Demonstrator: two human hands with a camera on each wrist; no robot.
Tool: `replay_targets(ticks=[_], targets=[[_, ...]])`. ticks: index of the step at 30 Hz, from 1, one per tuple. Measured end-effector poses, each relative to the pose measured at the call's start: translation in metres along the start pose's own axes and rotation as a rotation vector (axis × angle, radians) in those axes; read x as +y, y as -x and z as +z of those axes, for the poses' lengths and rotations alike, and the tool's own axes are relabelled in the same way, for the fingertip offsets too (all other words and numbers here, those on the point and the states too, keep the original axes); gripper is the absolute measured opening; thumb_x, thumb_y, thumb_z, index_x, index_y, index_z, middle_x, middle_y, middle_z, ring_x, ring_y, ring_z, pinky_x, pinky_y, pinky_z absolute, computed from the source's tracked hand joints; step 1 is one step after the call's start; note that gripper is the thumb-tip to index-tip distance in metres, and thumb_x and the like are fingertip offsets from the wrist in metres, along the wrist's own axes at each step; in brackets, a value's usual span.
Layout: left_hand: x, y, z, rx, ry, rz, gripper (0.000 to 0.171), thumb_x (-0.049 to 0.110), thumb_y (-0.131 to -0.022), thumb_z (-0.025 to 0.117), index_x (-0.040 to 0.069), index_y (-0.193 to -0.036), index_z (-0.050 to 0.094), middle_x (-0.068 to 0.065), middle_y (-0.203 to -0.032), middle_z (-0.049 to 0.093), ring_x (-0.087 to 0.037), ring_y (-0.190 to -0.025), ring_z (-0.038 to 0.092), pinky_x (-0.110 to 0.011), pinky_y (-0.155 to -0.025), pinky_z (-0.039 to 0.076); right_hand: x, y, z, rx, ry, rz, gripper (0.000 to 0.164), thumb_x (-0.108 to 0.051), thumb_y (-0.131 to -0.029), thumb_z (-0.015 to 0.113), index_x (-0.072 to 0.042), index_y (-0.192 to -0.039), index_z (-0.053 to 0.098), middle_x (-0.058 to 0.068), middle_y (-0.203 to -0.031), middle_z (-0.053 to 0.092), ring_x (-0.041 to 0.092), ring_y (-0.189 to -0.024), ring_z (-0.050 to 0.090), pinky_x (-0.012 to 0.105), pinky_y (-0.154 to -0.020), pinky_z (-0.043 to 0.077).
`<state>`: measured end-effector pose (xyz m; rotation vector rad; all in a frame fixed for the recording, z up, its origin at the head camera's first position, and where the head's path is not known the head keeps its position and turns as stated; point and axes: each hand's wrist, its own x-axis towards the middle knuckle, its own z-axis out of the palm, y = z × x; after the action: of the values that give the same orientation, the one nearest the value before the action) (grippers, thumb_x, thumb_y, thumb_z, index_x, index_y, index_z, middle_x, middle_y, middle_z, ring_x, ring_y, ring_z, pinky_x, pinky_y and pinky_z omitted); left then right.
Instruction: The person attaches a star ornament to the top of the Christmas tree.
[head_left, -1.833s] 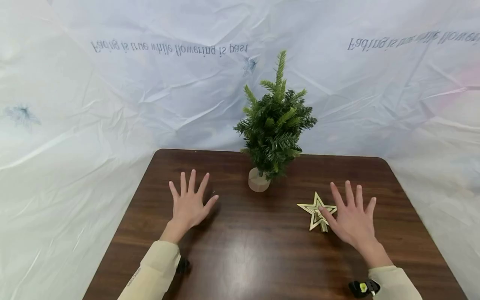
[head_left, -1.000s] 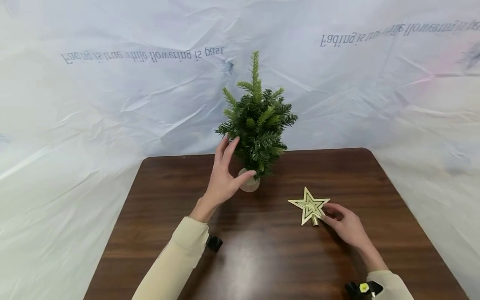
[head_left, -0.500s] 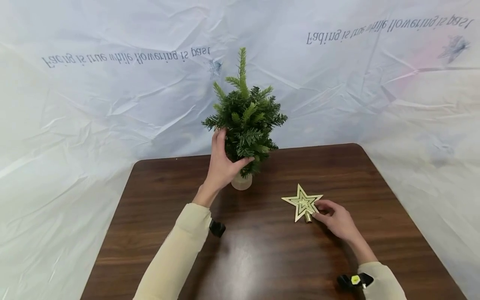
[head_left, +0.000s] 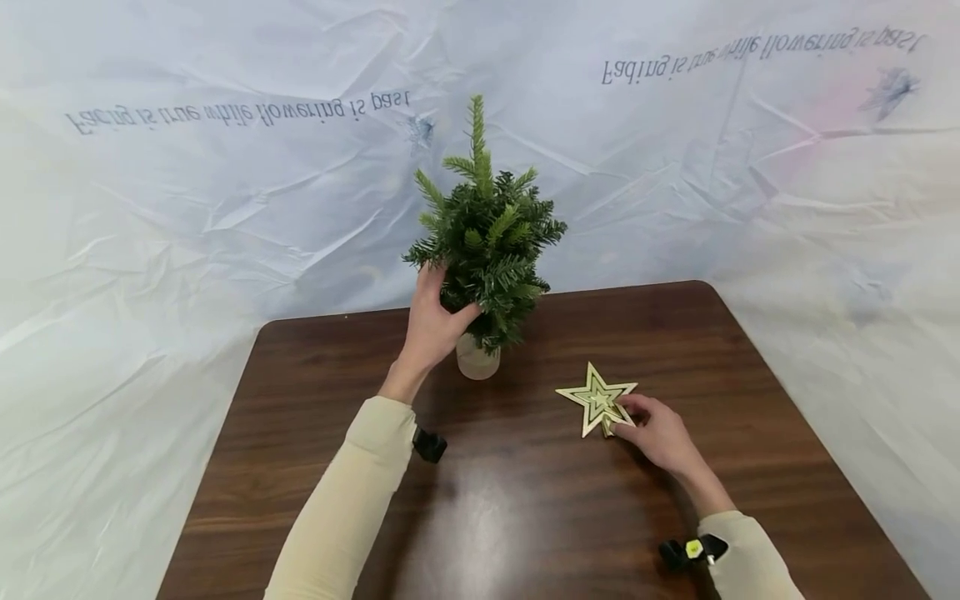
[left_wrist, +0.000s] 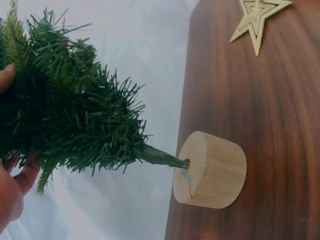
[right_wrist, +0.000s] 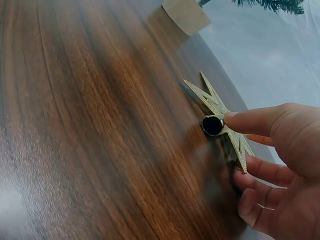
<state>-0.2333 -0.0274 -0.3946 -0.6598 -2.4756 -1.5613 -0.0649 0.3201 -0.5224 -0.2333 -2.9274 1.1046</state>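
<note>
A small artificial Christmas tree [head_left: 495,242] stands upright on a round wooden base [left_wrist: 215,170]. My left hand [head_left: 432,329] grips it from the left, low in the foliage; in the head view its fingertips vanish among the branches. The left wrist view shows the thumb and fingers on opposite sides of the greenery. To the right of the tree is a gold star tree topper [head_left: 597,400]. My right hand [head_left: 660,429] pinches it near its short tube [right_wrist: 213,125], whose dark hollow end faces the right wrist camera. The topper is tilted at the tabletop.
Both things are on a dark brown wooden table [head_left: 300,467] with rounded back corners. Behind and beside it hangs a wrinkled pale sheet [head_left: 300,192] with printed lettering, close to the tree's back. A black camera mount [head_left: 430,446] sits at the left wrist.
From spread flat on either side, my left hand has moved right and taken hold of the tree. My right hand has drawn its fingers together on the star topper. The head view has shifted.
</note>
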Motion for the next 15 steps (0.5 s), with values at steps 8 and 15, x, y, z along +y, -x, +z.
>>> replay_targets(ticks=[8, 15], targets=[[-0.0015, -0.0033, -0.0011, 0.001, -0.014, 0.031, 0.086, 0.026, -0.093, 0.072, 0.011, -0.167, 0.032, -0.016, -0.174, 0.025, -0.038, -0.165, 0.012, -0.067, -0.124, 0.027, -0.0055, -0.0018, 0.0037, 0.027, 0.006, 0.036, 0.044, -0.021, -0.087, 0.086, -0.004, -0.125, 0.070, 0.009, -0.100, 0.068, 0.019, -0.084, 0.058, 0.034, -0.076, 0.045], [-0.0038, 0.0012, 0.0007, 0.014, 0.005, -0.002, 0.084, 0.028, -0.093, 0.073, 0.006, -0.165, 0.035, -0.018, -0.173, 0.028, -0.038, -0.165, 0.011, -0.065, -0.126, 0.024, -0.0084, 0.0014, 0.0029, 0.011, -0.013, 0.144, 0.060, -0.024, -0.086, 0.087, -0.001, -0.134, 0.060, 0.010, -0.094, 0.066, 0.023, -0.083, 0.059, 0.035, -0.076, 0.044]])
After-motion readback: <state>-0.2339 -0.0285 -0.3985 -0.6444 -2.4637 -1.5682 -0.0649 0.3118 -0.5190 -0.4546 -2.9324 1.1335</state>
